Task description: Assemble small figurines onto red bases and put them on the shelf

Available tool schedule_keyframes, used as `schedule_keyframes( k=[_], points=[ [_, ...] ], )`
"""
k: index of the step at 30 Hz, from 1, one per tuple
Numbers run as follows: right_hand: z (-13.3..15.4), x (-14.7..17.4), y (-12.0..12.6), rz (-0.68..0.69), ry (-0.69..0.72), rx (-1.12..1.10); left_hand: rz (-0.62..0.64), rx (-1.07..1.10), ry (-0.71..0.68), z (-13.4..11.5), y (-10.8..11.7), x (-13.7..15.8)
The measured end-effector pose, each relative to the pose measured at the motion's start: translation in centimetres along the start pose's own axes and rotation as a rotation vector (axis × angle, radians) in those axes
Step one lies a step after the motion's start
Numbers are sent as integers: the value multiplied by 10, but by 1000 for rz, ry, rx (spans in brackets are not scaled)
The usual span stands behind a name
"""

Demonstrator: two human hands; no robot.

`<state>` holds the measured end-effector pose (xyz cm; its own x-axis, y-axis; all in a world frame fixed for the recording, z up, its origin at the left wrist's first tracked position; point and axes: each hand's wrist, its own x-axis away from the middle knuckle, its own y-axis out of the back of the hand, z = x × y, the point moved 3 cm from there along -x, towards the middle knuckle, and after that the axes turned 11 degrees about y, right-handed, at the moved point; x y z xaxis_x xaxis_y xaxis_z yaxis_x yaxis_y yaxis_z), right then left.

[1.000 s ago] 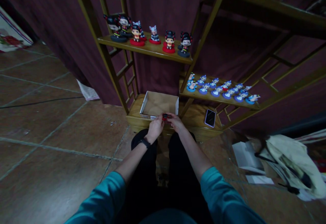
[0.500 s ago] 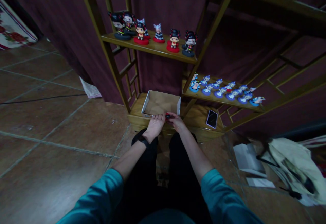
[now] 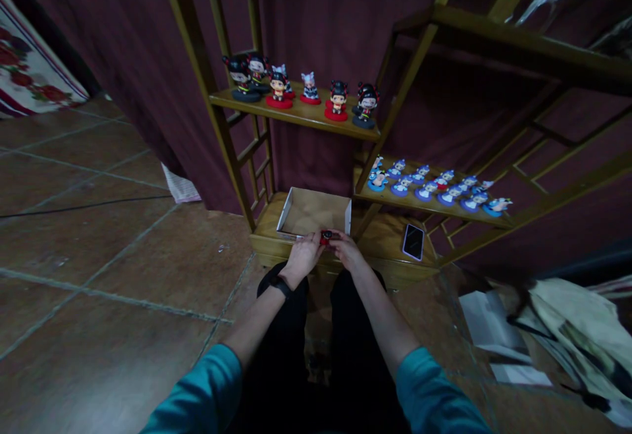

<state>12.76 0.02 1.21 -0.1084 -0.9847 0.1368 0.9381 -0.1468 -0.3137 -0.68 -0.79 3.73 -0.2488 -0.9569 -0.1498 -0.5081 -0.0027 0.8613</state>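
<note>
Between my two hands is a small red-and-black figurine (image 3: 326,237), partly covered by my fingers. My left hand (image 3: 305,254) grips it from the left, and my right hand (image 3: 344,247) has its fingers closed on the other side. Both hands are just in front of an open shallow cardboard box (image 3: 318,213) on the bottom shelf. On the upper left shelf stand several figurines with black hair and red or dark bases, such as one (image 3: 338,100) on a red base. Several blue and purple figurines (image 3: 425,189) fill the lower right shelf.
A phone (image 3: 413,242) lies on the bottom shelf (image 3: 385,230) to the right. Wooden posts (image 3: 409,78) frame the shelves. On the floor at right are a white box (image 3: 494,325) and a pale cloth bag (image 3: 577,322). A cable (image 3: 83,206) crosses the tiles at left.
The view has tilted upward a little, so the shelves sit lower in the picture. My hands stay together at the box's front edge, and more of the figurine now shows between them.
</note>
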Motion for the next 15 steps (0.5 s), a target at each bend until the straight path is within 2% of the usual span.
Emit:
schedule_keyframes(
  k=[10,15],
  points=[
    [0,9,-5,63,6,-56,131,486,43,20,-3,-15],
    [4,12,-11,93,26,-108,234,783,134,24,-7,-15]
  ],
)
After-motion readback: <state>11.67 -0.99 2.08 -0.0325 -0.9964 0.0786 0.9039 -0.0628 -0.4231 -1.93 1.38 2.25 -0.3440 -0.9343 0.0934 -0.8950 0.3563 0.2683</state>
